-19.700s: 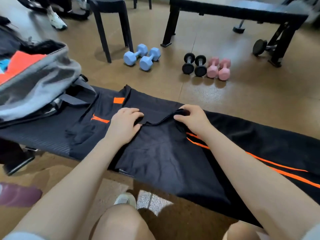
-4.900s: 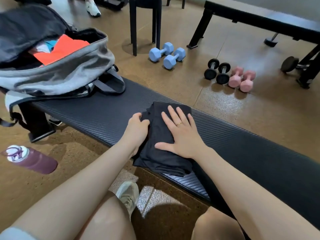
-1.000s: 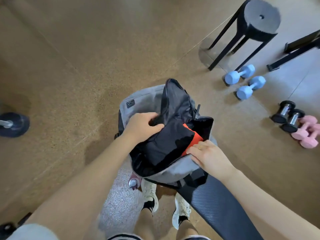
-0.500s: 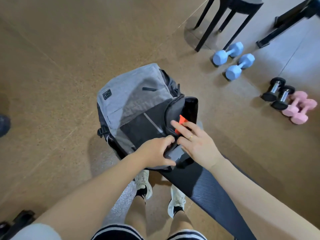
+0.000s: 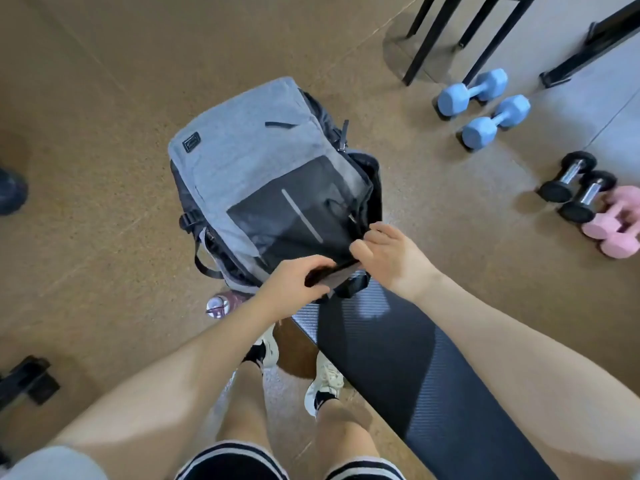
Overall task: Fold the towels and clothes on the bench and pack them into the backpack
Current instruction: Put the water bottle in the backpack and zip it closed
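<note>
We see the left hand (image 5: 294, 282) curled around the near dark edge of the backpack (image 5: 256, 174), and the right hand (image 5: 391, 254) pinching the same edge just beside it at the zipper line. The backpack, grey with a black panel, stands on the end of the tabletop (image 5: 408, 362), its opening nearly shut. Beyond lie blue dumbbells (image 5: 481, 105), black dumbbells (image 5: 575, 185) and pink dumbbells (image 5: 616, 226) on the floor (image 5: 104, 98).
</note>
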`<state>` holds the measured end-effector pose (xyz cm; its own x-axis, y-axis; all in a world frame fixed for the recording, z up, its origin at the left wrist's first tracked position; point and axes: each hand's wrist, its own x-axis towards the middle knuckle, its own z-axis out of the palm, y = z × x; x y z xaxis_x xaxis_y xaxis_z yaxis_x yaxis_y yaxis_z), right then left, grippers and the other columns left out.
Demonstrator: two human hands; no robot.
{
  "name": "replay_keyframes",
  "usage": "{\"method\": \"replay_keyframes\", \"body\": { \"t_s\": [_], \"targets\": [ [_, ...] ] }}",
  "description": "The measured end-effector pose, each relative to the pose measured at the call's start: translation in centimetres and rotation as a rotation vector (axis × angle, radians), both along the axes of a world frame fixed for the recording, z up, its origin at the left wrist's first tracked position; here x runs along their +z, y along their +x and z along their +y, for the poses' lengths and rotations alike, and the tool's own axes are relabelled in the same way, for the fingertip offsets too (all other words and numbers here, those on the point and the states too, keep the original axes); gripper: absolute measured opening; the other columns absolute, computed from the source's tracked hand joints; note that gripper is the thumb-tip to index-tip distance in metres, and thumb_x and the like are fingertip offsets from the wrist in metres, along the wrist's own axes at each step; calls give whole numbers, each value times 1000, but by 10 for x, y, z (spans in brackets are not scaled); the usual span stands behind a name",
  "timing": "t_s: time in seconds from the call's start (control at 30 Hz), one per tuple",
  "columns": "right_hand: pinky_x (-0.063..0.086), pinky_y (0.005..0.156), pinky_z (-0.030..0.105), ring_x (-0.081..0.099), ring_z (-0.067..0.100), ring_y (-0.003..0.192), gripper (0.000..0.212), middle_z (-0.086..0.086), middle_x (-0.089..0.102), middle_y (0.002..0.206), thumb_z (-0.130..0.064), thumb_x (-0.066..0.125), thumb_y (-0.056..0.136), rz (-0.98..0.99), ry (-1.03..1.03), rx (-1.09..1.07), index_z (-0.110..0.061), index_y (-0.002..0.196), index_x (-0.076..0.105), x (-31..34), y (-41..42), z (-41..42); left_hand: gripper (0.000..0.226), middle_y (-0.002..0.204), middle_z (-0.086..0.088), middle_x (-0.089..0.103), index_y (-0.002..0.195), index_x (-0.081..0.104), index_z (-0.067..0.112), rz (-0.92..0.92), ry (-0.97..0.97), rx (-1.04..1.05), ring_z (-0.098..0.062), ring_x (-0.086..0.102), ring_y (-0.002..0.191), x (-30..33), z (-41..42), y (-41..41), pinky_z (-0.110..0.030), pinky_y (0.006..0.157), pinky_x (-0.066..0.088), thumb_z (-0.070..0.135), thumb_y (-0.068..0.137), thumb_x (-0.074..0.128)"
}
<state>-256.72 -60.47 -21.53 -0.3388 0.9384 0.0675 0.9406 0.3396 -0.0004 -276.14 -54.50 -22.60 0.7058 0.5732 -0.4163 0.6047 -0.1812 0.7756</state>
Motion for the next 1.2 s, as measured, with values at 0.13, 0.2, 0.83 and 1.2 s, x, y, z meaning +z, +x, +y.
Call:
{"method": "replay_keyframes", "body": {
  "t_s": [0.13, 0.2, 0.83, 1.2],
  "targets": [
    [25, 49, 26, 46, 26, 51, 37, 4, 43, 52, 13, 69, 45, -1, -191, -292, -7, 72, 54, -18, 20, -46, 28, 111, -5, 60, 111, 63, 12, 100, 284, 20, -23, 55, 104, -24, -37, -4, -35, 92, 43, 13, 83, 65],
    [27, 43, 28, 48, 28, 50, 26, 9, 47, 56, 14, 59, 50, -15, -310, -379, -6, 65, 51, -32, 14, -66, 38, 128, -8, 53, 125, 55, 12, 179, 253, -63, -26, 46, 120, -41, -60, -4, -38, 104, 37, 13, 88, 59],
    [44, 84, 35, 55, 31, 100, 17, 15, 56, 107, -17, 44, 94, 528, -894, -285, -8, 104, 55, -96, -263, -23, 21, 94, -1, 66, 93, 59, 21, 130, -192, 889, -19, 61, 84, -63, -64, -247, -19, 72, 45, 4, 92, 47],
    [32, 105, 40, 21, 31, 139, 81, 8, 14, 155, -36, 69, 80, 204, -775, -378, -27, 146, 21, -348, -349, 25, 18, 81, 9, 59, 97, 55, 15, 44, -292, 1088, -7, 56, 71, -286, -87, -346, -6, 59, 39, 2, 93, 44]
  ]
}}
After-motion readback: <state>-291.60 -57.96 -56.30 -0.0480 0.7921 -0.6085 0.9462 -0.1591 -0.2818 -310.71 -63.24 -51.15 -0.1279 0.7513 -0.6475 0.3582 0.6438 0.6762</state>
